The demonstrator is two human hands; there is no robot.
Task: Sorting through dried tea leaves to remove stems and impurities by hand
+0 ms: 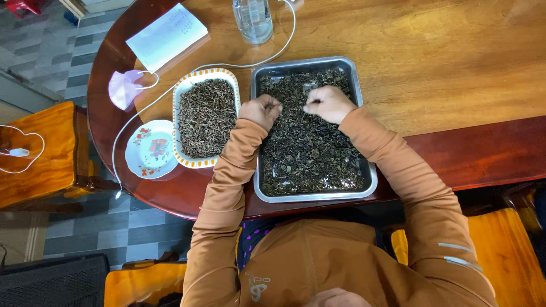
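— Over the steel tray, what are your hands doing?

— Both of mine are down in the metal tray [368, 170], which sits at the near edge of the wooden table [455, 68] and is spread with dark dried leaves [307, 153]. My left hand [260, 111] is curled over the tray's left side, fingertips pinched together on a bit of the leaf. My right hand [329, 103] is near the far middle of the tray, also closed to a pinch, its fingertips turned toward the left hand and touching the leaves. The two hands are near each other but apart.

— And beside the tray?

— Just left of it, almost touching, lies an oval dish [187, 85] with an orange patterned rim, filled with thin brownish stems [206, 116]. Left of that, at the table's curved edge, a small flowered saucer [151, 149] rests bare.

— Further back?

— A pale purple face mask [124, 88] lies beyond the saucer, and a white booklet [166, 35] beyond that. A clear glass [252, 20] stands past the tray's far left corner. A white cable [170, 91] loops from near the glass, round the dish and saucer, to the table's edge.

— Off the table?

— A wooden stool [40, 153] stands on the tiled floor to my left, with a second white cable [20, 152] on it.
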